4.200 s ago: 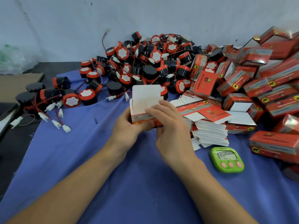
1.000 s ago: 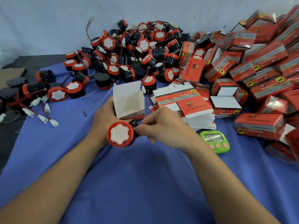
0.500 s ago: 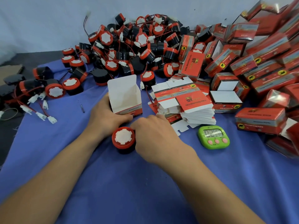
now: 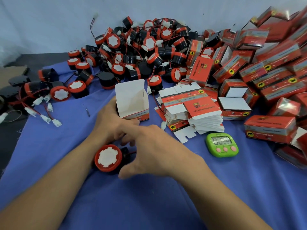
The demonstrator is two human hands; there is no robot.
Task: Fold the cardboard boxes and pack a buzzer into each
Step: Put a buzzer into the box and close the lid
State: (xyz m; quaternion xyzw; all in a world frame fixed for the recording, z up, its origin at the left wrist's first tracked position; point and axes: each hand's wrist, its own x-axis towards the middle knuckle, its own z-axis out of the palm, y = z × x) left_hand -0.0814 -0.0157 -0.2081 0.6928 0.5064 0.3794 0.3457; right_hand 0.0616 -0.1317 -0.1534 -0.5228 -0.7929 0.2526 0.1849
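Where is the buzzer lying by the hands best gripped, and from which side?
Likely across the round red rim of the buzzer, thumb and fingers on opposite sides, coming from above right, where the right hand hovers open. Its face tilts up and the left forearm crowds its left side.

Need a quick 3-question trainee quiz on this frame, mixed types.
1. True or false: the buzzer beside the right hand is already inside the open box.
2. Which hand holds the open box? A) left hand B) right hand C) neither
3. Fill in: the green ___ lies on the blue cloth, right of the stack of flat boxes.
Key: 1 false, it lies on the cloth; 2 A; 3 timer.
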